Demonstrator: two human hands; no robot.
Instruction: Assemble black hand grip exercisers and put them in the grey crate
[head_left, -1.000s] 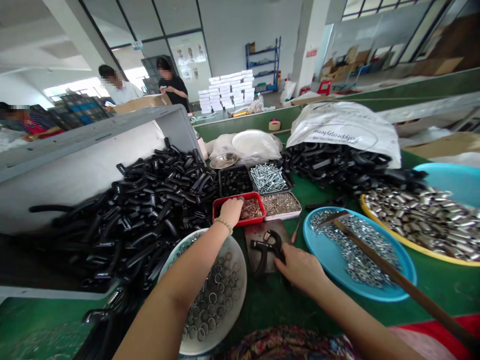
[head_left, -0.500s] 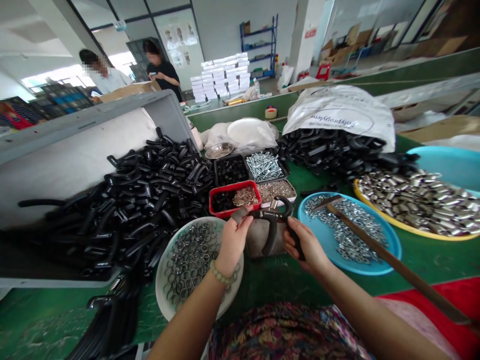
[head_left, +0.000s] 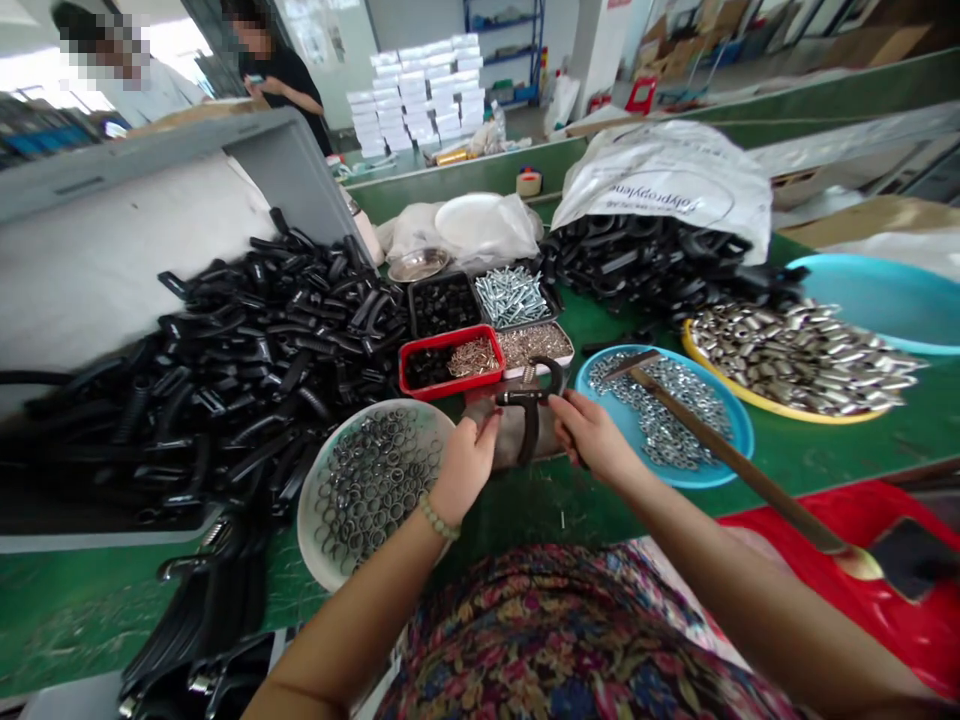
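Now: both hands on one black plastic hand-grip with a metal spring, just in front of the red rectangular plastic tray.
Left hand pinches the grip's left end; right hand is closed round its right handle. White round bowl of metal rings sits front-left of the tray, blue round dish to its right.
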